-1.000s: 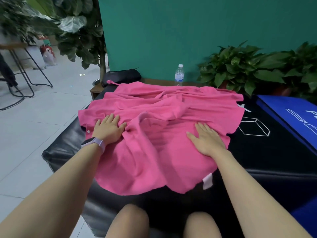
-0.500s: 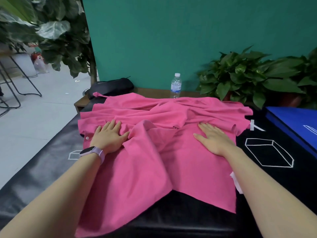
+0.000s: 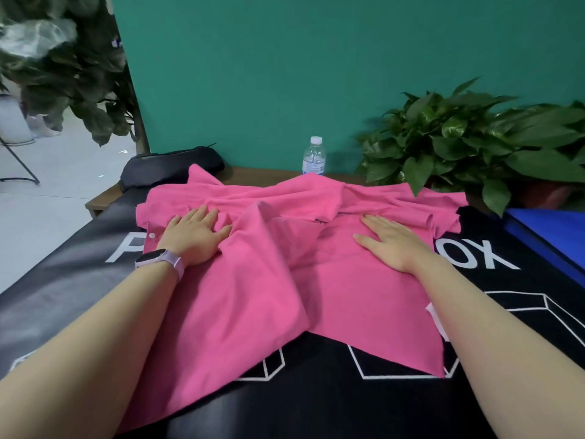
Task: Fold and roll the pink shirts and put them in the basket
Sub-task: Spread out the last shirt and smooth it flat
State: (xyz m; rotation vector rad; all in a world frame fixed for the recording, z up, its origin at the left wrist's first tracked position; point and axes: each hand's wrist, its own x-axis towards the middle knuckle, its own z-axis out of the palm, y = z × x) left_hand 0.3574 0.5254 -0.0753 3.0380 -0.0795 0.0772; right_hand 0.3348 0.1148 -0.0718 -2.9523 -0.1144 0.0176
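surface point(image 3: 95, 280) – black, white print | pink shirt point(image 3: 253, 280) rumpled across it | left hand point(image 3: 193, 239), right hand point(image 3: 392, 245) – fingers straight, pressing shirt, gripping nothing | room – green wall point(image 3: 285, 74), water bottle point(image 3: 314, 156), plants point(image 3: 459, 147)

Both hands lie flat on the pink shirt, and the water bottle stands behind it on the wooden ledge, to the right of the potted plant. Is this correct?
One detail is wrong. In the head view, the water bottle stands to the left of the potted plant, not to its right. The rest holds: the left hand and right hand lie flat on the pink shirt.
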